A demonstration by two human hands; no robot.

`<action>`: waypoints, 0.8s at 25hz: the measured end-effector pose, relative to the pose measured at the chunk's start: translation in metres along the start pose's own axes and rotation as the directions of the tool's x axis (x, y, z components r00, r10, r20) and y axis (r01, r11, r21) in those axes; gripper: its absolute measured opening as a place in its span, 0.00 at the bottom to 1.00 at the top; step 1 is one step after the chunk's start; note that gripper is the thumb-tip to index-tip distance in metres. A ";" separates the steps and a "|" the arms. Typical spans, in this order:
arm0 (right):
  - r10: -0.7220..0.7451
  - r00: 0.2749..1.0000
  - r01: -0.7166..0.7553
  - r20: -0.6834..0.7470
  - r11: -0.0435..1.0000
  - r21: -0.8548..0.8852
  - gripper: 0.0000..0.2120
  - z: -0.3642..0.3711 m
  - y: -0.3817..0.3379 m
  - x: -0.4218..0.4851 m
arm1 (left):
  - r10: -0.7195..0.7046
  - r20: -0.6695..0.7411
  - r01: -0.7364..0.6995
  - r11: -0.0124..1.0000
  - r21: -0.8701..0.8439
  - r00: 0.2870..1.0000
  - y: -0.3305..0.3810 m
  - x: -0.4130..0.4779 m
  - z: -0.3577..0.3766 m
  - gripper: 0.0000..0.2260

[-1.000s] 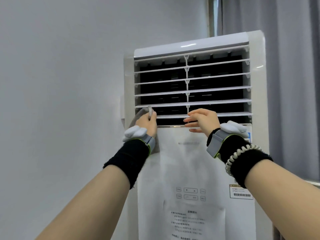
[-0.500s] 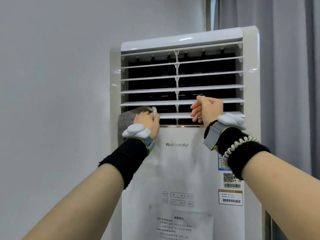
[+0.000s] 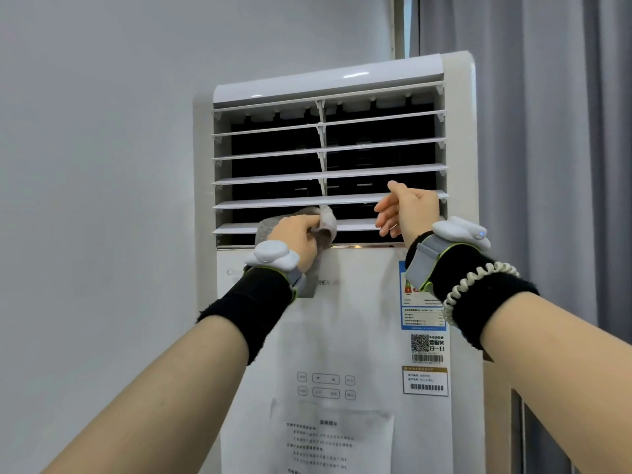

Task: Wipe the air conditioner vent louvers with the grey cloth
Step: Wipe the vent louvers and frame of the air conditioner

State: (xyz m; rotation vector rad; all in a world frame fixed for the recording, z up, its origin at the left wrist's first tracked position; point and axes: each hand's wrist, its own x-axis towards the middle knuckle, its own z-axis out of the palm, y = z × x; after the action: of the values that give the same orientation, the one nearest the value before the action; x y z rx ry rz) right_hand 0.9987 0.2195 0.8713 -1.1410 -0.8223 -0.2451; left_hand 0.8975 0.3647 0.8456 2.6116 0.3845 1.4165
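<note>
Head view: left hand (image 3: 297, 238) bunches grey cloth (image 3: 327, 223), clamped tight, pressed on the lowest louver (image 3: 355, 226) left of centre, likely to wipe it. Right hand (image 3: 407, 210) empty, fingers loosely curled, steadying the louver above (image 3: 273, 203).
</note>
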 end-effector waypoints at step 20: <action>-0.266 0.933 0.198 -0.241 0.942 -0.272 0.18 -0.082 0.004 0.022 | 0.302 0.025 -0.288 0.875 0.390 0.953 0.114 0.007 0.063 0.10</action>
State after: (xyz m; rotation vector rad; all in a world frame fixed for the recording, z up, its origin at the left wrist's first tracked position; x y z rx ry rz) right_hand 1.0529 0.1545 0.8696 -1.2029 -0.6907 -0.7060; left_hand 0.9710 0.2571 0.8449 3.0791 0.3066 1.6269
